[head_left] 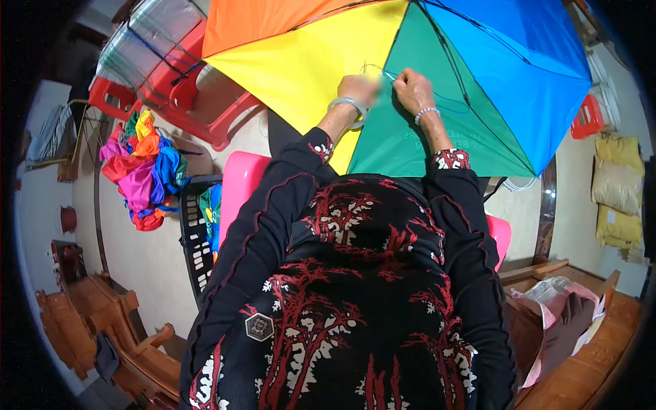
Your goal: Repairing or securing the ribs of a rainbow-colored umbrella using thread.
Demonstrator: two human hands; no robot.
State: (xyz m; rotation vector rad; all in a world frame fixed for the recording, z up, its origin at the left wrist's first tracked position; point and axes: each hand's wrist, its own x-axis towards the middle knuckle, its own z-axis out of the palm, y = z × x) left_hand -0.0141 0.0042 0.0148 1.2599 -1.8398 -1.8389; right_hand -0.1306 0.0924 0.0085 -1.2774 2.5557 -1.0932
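Note:
A rainbow-coloured umbrella (307,61) is spread open in front of me, its inner side with thin dark ribs facing up. My left hand (359,92) is closed at the seam between the yellow and green panels, pinching the umbrella there; its fingertips are partly blurred. Just to its right, my right hand (413,92) is closed over the green panel, thumb and fingers pressed together on a thin blue-green thread (447,103). The thread curves loosely across the green cloth. Whether a needle is in the fingers cannot be made out.
Colourful folded cloth (147,167) lies heaped at the left, beside a black plastic basket (198,236). Red plastic stools (222,119) stand at the far left. A pink chair (242,181) is under me. Yellow packages (618,191) and wooden furniture (581,355) are at the right.

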